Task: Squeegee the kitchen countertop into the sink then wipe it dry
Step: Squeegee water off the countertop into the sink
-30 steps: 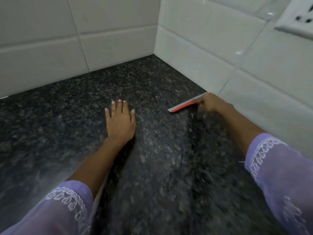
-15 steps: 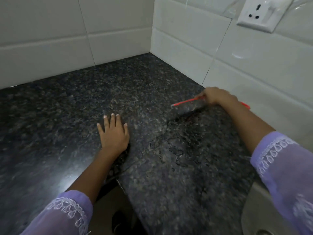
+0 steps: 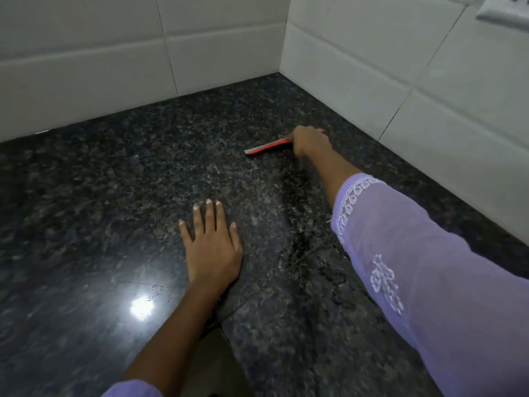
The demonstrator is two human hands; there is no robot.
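My right hand point(image 3: 310, 141) grips a red squeegee point(image 3: 264, 147) with a pale blade edge, held low against the dark speckled granite countertop point(image 3: 114, 196) near the back corner. The blade sticks out to the left of my fist; its right end barely shows past the knuckles. A dark wet streak with small puddles point(image 3: 309, 247) runs on the stone from under the squeegee toward me. My left hand point(image 3: 210, 245) rests flat on the counter, fingers straight and spread, well in front of the squeegee. The sink is out of view.
White tiled walls point(image 3: 86, 67) meet in a corner behind the counter. A wall socket point(image 3: 506, 10) sits at the upper right. The counter's inner front edge point(image 3: 226, 333) drops away near my left forearm. A ceiling light reflects on the stone at the lower left.
My right hand carried the squeegee back, away from the right wall toward the corner. The sink rim at the lower right left the view. My left hand stayed flat on the counter.
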